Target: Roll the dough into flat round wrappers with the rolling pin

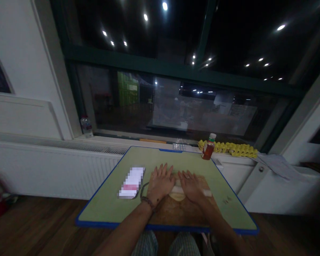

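Observation:
A pale rolling pin (207, 192) lies crosswise on a brown wooden board (184, 215). My left hand (162, 183) rests flat over its left part, fingers stretched forward. My right hand (190, 185) lies flat over its right part, also with fingers extended. Both palms press from above without wrapping round the pin. A flattened round of dough (176, 196) shows beneath the pin, between my hands; my hands and the pin hide part of it.
The board is on a pale green, blue-edged table (104, 206). A phone (132, 179) lies on its left. At the back right stands a bottle of reddish liquid (208, 151). The windowsill holds a yellow egg carton (237, 150), a clear bottle (86, 127) and a grey cloth (277, 165).

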A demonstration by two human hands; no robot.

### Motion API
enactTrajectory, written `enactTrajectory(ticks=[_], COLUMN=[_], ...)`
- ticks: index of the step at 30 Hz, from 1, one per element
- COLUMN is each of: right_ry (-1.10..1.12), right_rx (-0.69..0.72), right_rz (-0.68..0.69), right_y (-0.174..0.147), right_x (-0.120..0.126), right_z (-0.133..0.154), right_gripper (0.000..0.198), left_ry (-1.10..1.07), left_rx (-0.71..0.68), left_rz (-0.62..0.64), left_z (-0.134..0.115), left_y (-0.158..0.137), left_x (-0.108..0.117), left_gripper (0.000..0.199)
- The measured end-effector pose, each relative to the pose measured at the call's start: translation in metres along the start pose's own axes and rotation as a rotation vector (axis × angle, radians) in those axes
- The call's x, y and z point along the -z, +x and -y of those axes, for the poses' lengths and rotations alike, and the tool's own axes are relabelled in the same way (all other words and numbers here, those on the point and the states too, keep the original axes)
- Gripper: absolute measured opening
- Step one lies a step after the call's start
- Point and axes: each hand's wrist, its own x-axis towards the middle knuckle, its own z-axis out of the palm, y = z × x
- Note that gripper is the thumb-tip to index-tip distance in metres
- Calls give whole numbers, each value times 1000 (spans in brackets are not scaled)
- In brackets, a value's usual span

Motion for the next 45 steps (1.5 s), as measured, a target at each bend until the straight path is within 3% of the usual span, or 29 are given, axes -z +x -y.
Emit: enactTrajectory(ticks=[3, 8, 15, 18, 23, 27, 34, 40, 45], right_ry=[-10, -39, -58, -68, -56, -31, -16, -75, -41], right_rx=[-33, -63, -62, -55, -48, -61, -49, -17, 8], right_rz=[54, -15, -209, -253, -177, -77, 4, -159, -228], right_y=[28, 46, 12, -5, -7, 21, 56, 34, -2], right_x=[-10, -21, -26, -23, -15, -17, -30, -29, -17], right_z=[-13, -18, -2, 8, 8, -5, -15, -7, 8], right_gripper=[51, 51, 51, 51, 51, 51, 51, 51, 49], left_ry=[-25, -64, -9, -11, -18, -14, -37, -38, -45], left_rx=[45, 135, -59, -71, -67, -9, 108, 22, -19], left_rz=[-19, -57, -29, -61, -35, 2, -62, -10, -61], left_z=[2, 4, 2, -2, -5, -4, 1, 2, -5], left_y=[21, 39, 9, -9, -11, 10, 38, 18, -11], left_x=[-6, -15, -14, -6, 5, 2, -7, -18, -15], left_gripper=[58, 60, 52, 50, 50, 54, 60, 55, 49])
